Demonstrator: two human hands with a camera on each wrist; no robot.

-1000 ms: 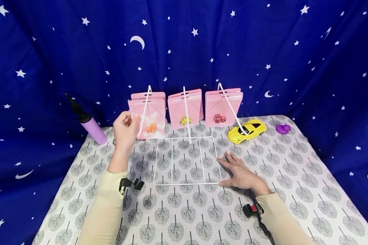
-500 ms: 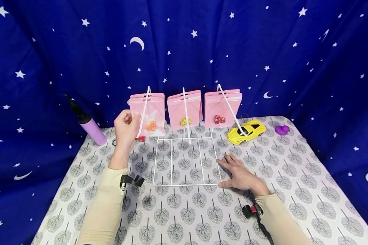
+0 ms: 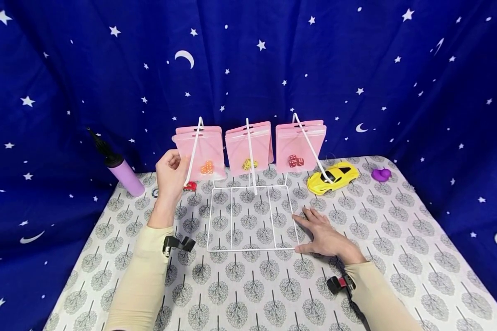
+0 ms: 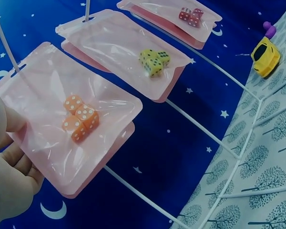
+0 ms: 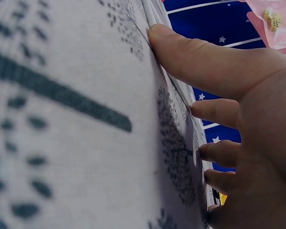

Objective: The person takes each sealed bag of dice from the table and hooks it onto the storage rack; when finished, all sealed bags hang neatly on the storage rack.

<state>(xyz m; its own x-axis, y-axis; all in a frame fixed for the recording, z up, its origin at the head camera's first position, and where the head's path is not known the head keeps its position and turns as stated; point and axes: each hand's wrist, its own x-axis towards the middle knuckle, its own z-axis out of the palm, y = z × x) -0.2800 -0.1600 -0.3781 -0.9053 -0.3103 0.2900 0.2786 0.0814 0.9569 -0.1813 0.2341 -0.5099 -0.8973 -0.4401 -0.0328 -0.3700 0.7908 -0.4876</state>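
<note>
A white wire display rack point(image 3: 252, 250) stands on the table, with pink zip bags hung from its three arms. At the left edge of the front left bag point(image 3: 196, 154), which has orange dice point(image 4: 81, 118) inside, my left hand point(image 3: 170, 172) pinches the film between thumb and fingers. Another pink bag hangs close behind it. On the middle arm is a bag point(image 3: 236, 142) with yellow dice point(image 4: 154, 62); the right arm carries one point(image 3: 290, 140) with red dice point(image 4: 191, 17). My right hand point(image 3: 325, 234) rests, fingers spread, on the right side of the rack's base.
A lilac hand pump point(image 3: 126, 177) with a black top stands at the back left. Partly behind the left hand lies a small red object point(image 3: 190, 185). To the right of the rack are a yellow toy car point(image 3: 333, 178) and a purple rubber duck point(image 3: 382, 174).
The lower edge of the bag with orange dice has risen a little and the dice have shifted inside. More of the red object shows below it. My right hand stays in place.
</note>
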